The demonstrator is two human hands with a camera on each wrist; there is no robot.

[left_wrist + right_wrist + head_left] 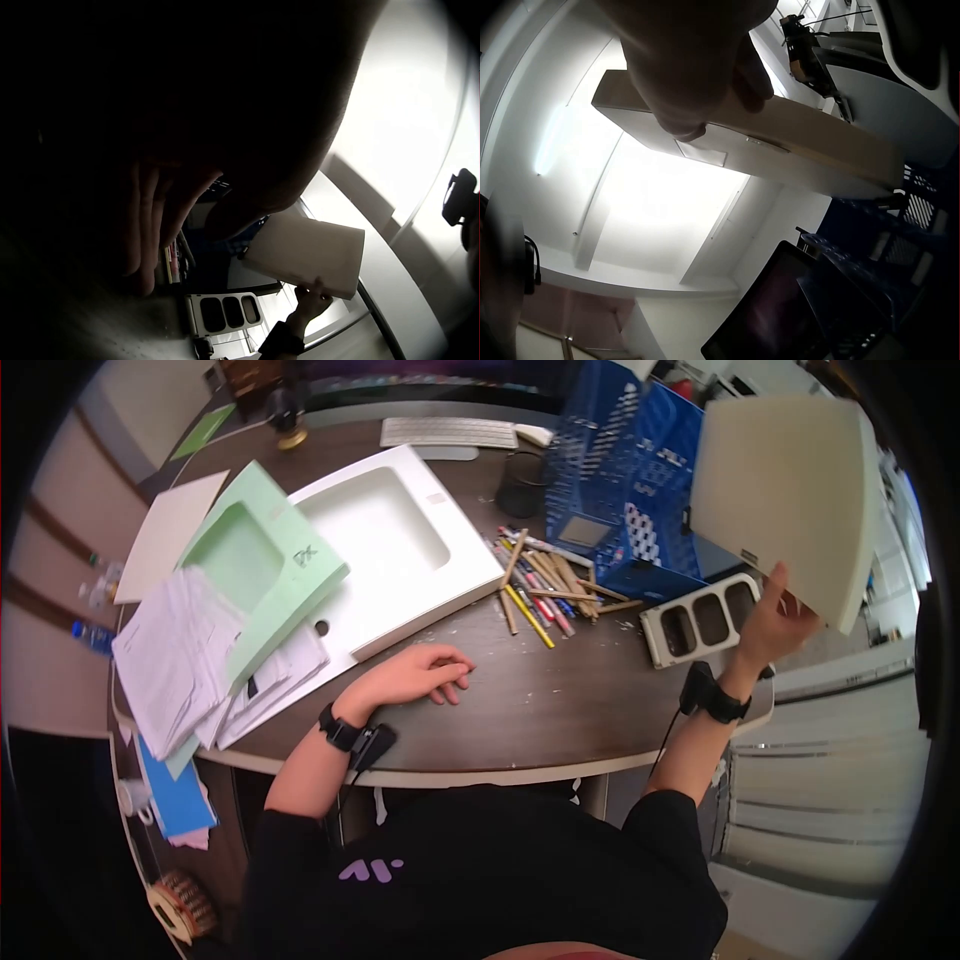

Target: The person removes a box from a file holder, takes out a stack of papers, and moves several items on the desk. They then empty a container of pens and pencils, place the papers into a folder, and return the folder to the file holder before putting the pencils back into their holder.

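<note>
At the right side of the desk, my raised right hand (775, 622) grips the lower edge of a large cream-white box (785, 490), thumb on its broad face. The box is tilted up beside the blue perforated file holder (655, 470). In the right wrist view its narrow side (810, 150) shows, with a label-like rectangle near the fingers. Below it lies a cream organizer (708, 618) with three dark compartments. My left hand (415, 672) is over the front of the desk with loosely bent fingers and nothing in it, close to a white tray-like box (375, 630).
Pens, pencils and wooden sticks (545, 582) lie in a heap mid-desk. A green box lid (290, 570) and stacked papers (180, 650) cover the left side. Behind are a black mesh cup (521, 485), a keyboard (448, 433) and a monitor (430, 382).
</note>
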